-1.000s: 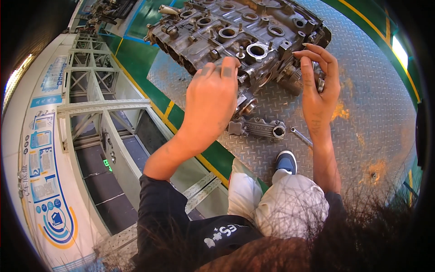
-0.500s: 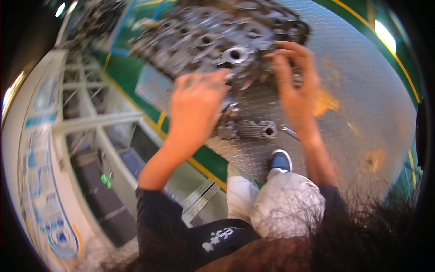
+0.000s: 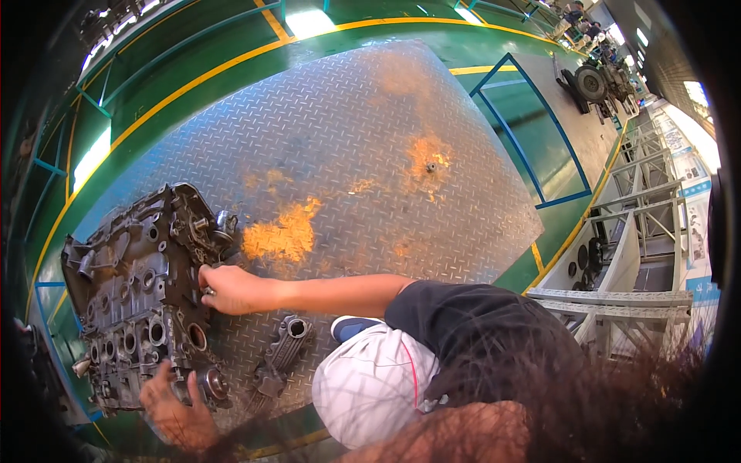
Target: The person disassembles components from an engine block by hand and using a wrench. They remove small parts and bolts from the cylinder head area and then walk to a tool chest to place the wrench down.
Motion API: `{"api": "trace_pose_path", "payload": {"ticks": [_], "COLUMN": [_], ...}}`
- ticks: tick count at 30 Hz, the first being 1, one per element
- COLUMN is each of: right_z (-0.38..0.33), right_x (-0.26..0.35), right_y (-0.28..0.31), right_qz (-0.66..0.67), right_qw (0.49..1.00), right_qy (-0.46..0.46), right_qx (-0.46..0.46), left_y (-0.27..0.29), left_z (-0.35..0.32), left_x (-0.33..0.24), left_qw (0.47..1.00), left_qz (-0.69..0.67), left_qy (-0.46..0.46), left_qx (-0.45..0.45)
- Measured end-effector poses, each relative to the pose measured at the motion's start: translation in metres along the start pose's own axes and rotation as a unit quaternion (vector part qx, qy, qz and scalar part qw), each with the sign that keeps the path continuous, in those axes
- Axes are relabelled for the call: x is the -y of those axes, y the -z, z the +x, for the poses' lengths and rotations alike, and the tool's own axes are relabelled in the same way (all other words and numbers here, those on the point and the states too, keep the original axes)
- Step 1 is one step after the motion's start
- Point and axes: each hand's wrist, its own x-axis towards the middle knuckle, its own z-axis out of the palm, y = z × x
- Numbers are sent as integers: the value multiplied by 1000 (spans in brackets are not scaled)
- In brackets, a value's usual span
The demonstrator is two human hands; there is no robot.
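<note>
A dark grey engine block with round ports along its side stands on the metal plate at the left. My right hand reaches across to its near right edge. Its fingers are closed, and a small metallic bit shows at the fingertips, too little to name. Lower down, my left hand has its fingers apart with nothing seen in them. It is beside a round pulley-like part at the block's lower corner. A loose ribbed metal casting with a round opening lies on the plate, right of the block.
The tread-patterned metal plate has orange rust patches. Blue frames stand or lie on the green floor beyond. To the right are grey metal racking and a wheeled chassis. My shoe is close to the casting.
The view has swung to the right, so the engine block now appears at the left. My right hand's fingers have closed at its edge. My left hand is now lower, by the pulley-like part.
</note>
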Motion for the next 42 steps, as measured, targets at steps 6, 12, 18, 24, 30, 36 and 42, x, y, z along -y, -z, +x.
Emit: {"api": "trace_pose_path", "payload": {"ticks": [6, 12, 18, 24, 30, 36, 42], "right_z": [56, 48, 53, 55, 41, 48, 33], "right_x": [-178, -208, -226, -187, -211, -217, -222], "right_y": [-11, -26, -11, -27, -33, -56, -58], "right_qz": [201, 393, 555, 407, 397, 362, 220], "right_qw": [932, 789, 692, 819, 772, 774, 865], "right_qy": [-233, -376, -356, -296, -348, -366, -326], "right_qx": [-192, -284, -293, -274, -353, -369, -311], "left_y": [-43, -31, -38, -52, -58, -103, -14], "left_z": [17, -9, 1, -11, -7, -28, -9], "left_x": [27, 49, 52, 71, 77, 130, 45], "left_qw": [993, 993, 998, 997, 994, 972, 986], "left_qz": [8, 77, -8, -24, -50, -83, -77], "left_qy": [52, -68, 40, 76, 96, 221, -57], "left_qx": [-105, -64, -44, -23, -27, -6, -136]}}
